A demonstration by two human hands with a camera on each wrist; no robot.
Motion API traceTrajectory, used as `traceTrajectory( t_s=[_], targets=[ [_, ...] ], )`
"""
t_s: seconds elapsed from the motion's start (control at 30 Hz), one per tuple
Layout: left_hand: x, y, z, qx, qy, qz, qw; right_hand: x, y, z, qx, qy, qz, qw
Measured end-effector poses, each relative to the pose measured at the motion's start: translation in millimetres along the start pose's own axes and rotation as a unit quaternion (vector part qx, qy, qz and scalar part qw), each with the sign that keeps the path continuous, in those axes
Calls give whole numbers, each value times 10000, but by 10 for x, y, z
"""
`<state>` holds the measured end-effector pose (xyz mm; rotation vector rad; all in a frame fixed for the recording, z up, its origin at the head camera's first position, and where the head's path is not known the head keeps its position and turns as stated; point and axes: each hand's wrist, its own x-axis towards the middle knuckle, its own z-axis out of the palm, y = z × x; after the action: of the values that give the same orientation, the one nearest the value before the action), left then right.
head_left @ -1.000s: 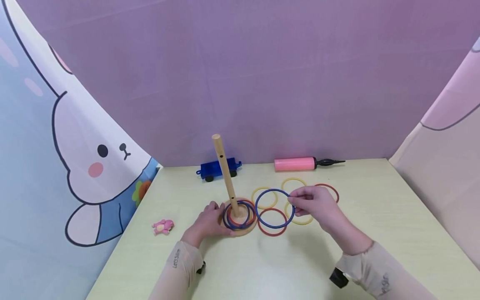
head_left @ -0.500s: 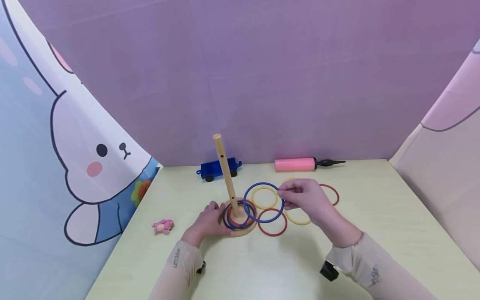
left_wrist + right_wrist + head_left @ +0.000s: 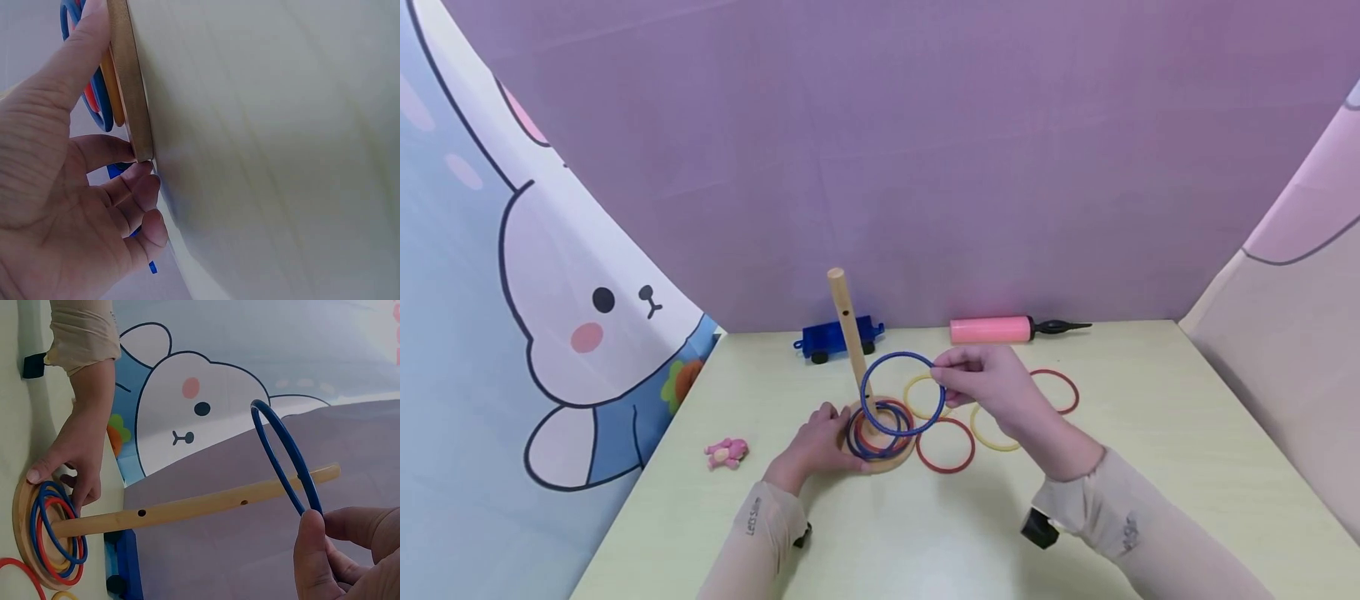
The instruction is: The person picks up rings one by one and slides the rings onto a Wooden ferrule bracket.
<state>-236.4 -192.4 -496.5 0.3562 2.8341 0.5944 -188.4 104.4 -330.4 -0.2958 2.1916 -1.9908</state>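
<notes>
My left hand [image 3: 814, 446] grips the edge of the round wooden base [image 3: 895, 466] of a ring-toss stand, thumb and fingers spread along its rim. A tall wooden post [image 3: 848, 323] rises from this base. Around the post's foot lie several blue, red and yellow rings [image 3: 100, 100]. Between thumb and fingertips, my right hand [image 3: 988, 387] pinches the near side of a blue ring [image 3: 903, 353], raised above the table. In the right wrist view that ring stands tilted and overlaps the upper part of the post.
Right of the base lie loose rings, among them a red ring [image 3: 946, 471] and a yellow ring [image 3: 997, 449], partly behind my right hand. A blue toy wagon [image 3: 823, 339] and a pink hand pump [image 3: 990, 330] stand at the back. A pink toy animal [image 3: 727, 452] lies left.
My right hand has carried the blue ring left and slightly up, from over the loose rings to the post. The left hand stays at the base.
</notes>
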Motion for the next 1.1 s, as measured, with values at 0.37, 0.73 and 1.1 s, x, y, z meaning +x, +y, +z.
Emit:
traceTrajectory(
  t_s=[0.37,0.73,1.1],
  targets=[
    [-9,8,-7,-8,36,43,10000,62,-199,96,11,34,0,10000],
    [-8,-5,2,-14,15,-33,10000,110,-415,205,-55,-2,-142,9999],
    [-11,-10,14,67,2,-15,10000,160,-594,299,159,46,-407,9990]
  ],
)
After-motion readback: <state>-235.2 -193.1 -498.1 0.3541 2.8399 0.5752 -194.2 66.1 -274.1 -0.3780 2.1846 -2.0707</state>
